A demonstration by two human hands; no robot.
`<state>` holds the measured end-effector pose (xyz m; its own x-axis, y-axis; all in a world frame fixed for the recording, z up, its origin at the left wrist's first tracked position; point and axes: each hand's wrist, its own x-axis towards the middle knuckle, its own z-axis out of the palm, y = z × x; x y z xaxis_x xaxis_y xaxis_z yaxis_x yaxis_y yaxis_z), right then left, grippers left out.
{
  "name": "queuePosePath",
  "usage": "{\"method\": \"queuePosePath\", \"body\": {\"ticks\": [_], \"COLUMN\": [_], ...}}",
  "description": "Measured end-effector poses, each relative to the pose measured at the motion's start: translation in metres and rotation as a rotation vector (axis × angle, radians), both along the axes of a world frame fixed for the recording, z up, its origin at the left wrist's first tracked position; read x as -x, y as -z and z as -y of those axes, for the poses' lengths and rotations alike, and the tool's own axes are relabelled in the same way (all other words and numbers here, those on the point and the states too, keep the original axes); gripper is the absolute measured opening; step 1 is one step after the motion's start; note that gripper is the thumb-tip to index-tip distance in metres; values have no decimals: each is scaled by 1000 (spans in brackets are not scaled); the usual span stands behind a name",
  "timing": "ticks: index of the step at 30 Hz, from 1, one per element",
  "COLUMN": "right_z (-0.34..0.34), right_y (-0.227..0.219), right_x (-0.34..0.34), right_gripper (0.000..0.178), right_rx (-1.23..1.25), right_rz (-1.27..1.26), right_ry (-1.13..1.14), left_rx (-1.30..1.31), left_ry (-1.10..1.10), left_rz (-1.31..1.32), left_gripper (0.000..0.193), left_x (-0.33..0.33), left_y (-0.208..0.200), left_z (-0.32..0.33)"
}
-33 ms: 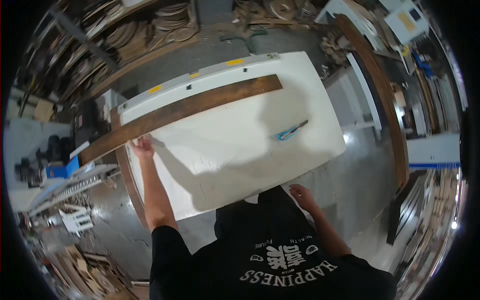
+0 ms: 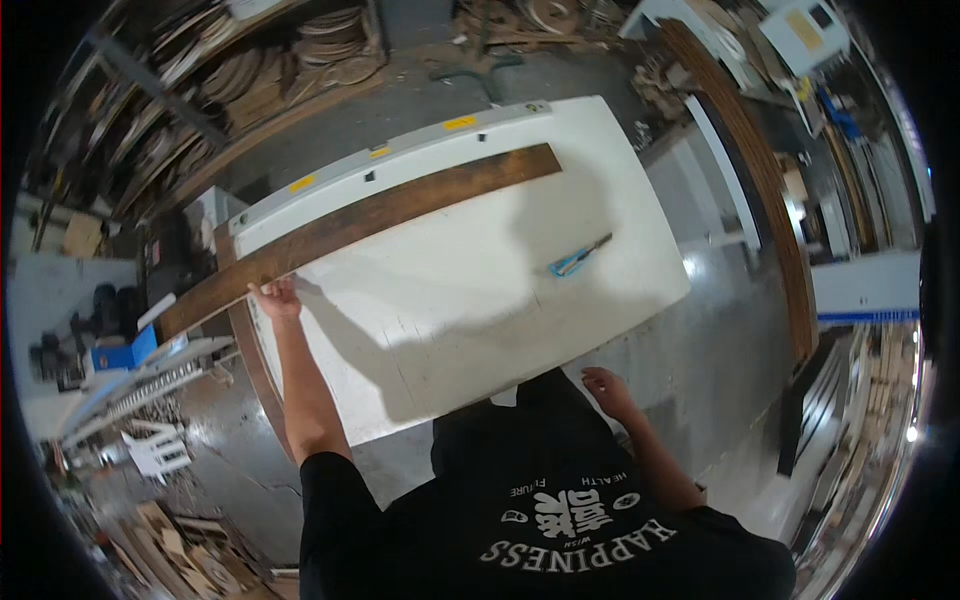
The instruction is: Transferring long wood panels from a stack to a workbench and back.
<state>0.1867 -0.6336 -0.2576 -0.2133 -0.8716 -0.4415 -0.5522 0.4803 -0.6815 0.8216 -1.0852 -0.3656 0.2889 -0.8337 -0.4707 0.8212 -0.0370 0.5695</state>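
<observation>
A long dark-brown wooden board (image 2: 400, 205) lies slantwise across the far part of a white table (image 2: 480, 265), its left end sticking out past the table. My left hand (image 2: 277, 297) is at the board's near edge, toward its left end, thumb spread to the left and fingers against the edge. How far the fingers reach under the wood is hidden. Low by my right side, clear of the table, my right hand (image 2: 608, 392) hangs with loosely bent fingers and nothing visible in it. On the table's right half lies a small blue-handled tool (image 2: 572, 263) with a dark tip.
A pale rail (image 2: 410, 147) with yellow labels runs along the table's far edge. Beyond the board's left end stands a blue bracket (image 2: 125, 353). Long brown boards (image 2: 765, 160) stand to the right. Shelves (image 2: 250, 85) of wooden pieces line the back left.
The view has shifted slightly. My left thumb stands out farther to the left at the board's edge; the board and my right hand look practically unmoved.
</observation>
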Motion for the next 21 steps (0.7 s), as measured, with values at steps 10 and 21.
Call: {"method": "queuePosePath", "body": {"ticks": [10,21], "right_z": [-29,-11], "right_y": [-12,19], "right_x": [1,67], "right_gripper": [31,50], "right_rx": [-38,146], "right_rz": [-78,413], "right_ry": [145,622], "left_rx": [-104,-52], "left_ry": [66,-115], "left_rz": [-34,-451], "left_gripper": [58,102], "left_x": [98,278], "left_y": [31,-82], "left_z": [38,-144]}}
